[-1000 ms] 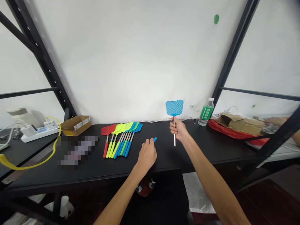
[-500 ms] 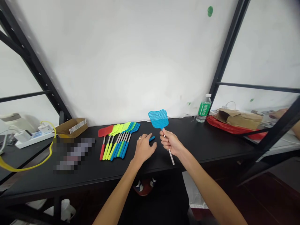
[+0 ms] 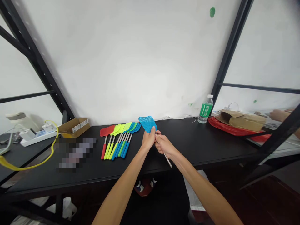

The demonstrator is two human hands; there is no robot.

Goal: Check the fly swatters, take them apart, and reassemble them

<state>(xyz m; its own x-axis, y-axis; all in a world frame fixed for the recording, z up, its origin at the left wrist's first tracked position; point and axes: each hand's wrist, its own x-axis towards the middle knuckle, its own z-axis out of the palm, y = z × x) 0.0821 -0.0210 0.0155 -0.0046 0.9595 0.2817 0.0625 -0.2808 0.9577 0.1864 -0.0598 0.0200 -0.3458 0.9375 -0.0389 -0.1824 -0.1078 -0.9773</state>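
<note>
A blue fly swatter (image 3: 148, 123) with a mesh head is tilted toward the upper left, above the black table. My left hand (image 3: 148, 139) grips the lower part of its head, thumb on the mesh. My right hand (image 3: 164, 145) is closed around the metal rod just below the head, touching my left hand. The bare rod end (image 3: 168, 160) sticks out below my right hand, with no grip on it. Left of my hands lies a row of several telescopic fly swatters, red (image 3: 107, 131), yellow (image 3: 109, 151), green and blue (image 3: 126, 150), handles toward me.
An open cardboard box (image 3: 74, 127) and a power strip (image 3: 38, 137) stand at the left, with a yellow cable (image 3: 55, 143). A water bottle (image 3: 206, 109) is at the back right, beside a torn cardboard box (image 3: 242, 119) on red plastic (image 3: 234, 129). Another person's hand (image 3: 278, 115) shows at far right.
My right hand has brought the swatter left and tilted it. My left hand has opened away from a short blue piece and closed on the swatter's head. That blue piece is now hidden.
</note>
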